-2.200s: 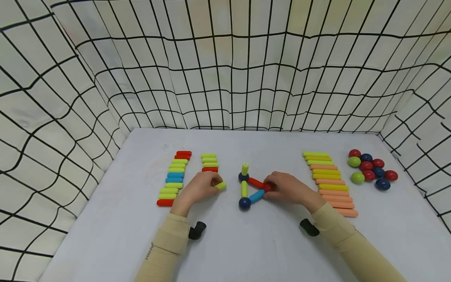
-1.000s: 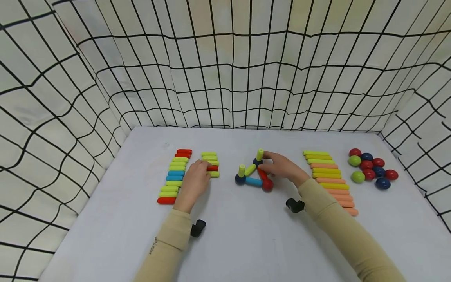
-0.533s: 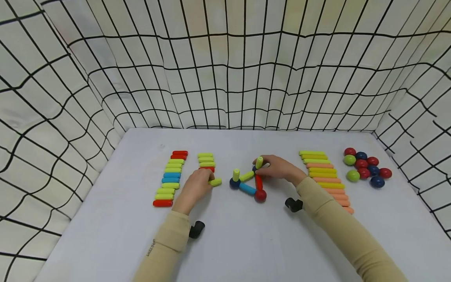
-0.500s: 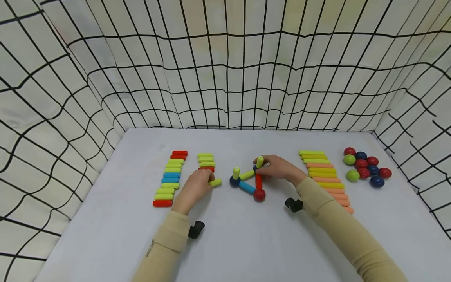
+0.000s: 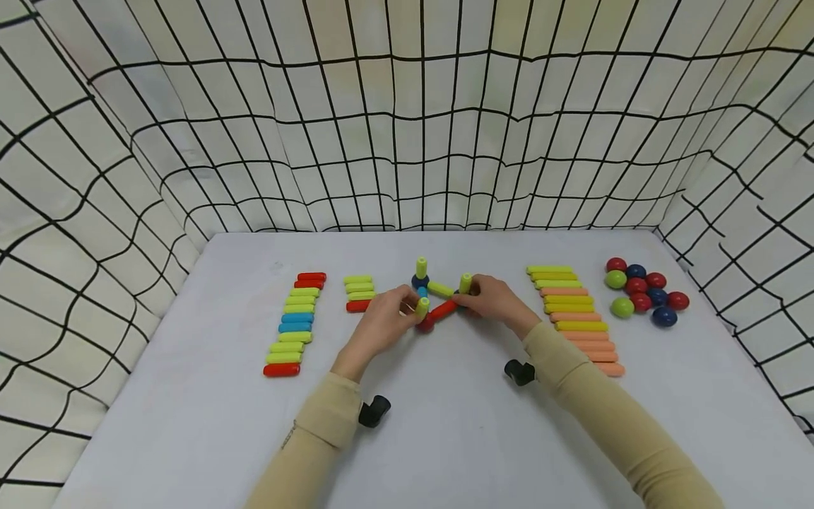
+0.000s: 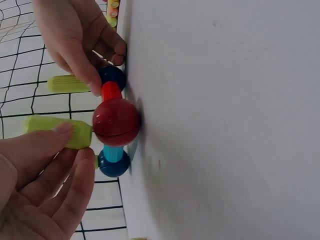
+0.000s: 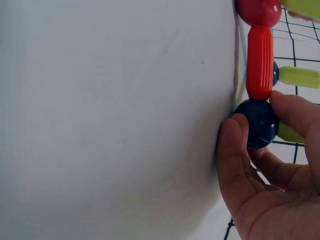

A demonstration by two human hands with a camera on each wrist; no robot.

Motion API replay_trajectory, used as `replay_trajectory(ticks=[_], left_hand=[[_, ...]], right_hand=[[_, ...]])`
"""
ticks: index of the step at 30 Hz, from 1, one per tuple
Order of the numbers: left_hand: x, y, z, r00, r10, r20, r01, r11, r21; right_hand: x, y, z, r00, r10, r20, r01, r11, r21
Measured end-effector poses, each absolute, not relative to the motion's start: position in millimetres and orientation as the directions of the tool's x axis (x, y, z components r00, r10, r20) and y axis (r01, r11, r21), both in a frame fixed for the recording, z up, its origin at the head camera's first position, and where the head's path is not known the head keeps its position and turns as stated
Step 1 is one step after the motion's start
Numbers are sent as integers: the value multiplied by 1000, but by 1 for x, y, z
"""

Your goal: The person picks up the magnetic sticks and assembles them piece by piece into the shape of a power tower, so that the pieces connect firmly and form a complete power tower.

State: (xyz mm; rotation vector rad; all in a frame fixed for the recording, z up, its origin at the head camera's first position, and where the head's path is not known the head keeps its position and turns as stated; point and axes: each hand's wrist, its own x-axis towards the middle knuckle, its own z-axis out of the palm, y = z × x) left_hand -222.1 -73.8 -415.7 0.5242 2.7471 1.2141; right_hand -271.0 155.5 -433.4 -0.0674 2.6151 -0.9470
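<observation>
Left hand angles inward, pinching seemingly upright rod.

Dark lettering on left sleeve, too small to make out; no readable text.

Dark-red plastic ball and dark-blue plastic ball look glossy; red plastic rod is ribbed; flat white tabletop looks matt

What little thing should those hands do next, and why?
Probably press the green rod pinched by the left hand down onto the red ball, while the right hand steadies a blue ball: the rod's lower end is at the red ball's top, and both blue balls carry upright rods. Whether it's seated, I can't tell.
</observation>
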Motion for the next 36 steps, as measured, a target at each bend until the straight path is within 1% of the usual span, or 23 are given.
replay_trajectory(ticks=[4, 12, 20, 24, 31, 36], left_hand=[[-229, -72, -420, -943, 327, 65, 261, 600, 757], [-231, -74, -423, -933, 352, 73, 272, 559, 783], [-228, -77, -419, -930, 363, 50, 266, 574, 775], [-226, -88, -417, -943, 331, 39, 245, 610, 754], [-225, -115, -413, -976, 213, 44, 178, 668, 722], [-225, -119, -414, -981, 193, 27, 149, 652, 744]], right_hand=[[-271, 155, -433, -932, -172, -318, 77, 766, -639], [-270, 152, -431, -932, -153, -328, 96, 769, -632], [-268, 152, -430, -931, -149, -334, 103, 768, -632], [-267, 153, -430, -931, -152, -331, 98, 769, -632], [-267, 154, -430, -933, -160, -322, 89, 766, -637], [-268, 155, -430, -925, -191, -327, 77, 749, -658]])
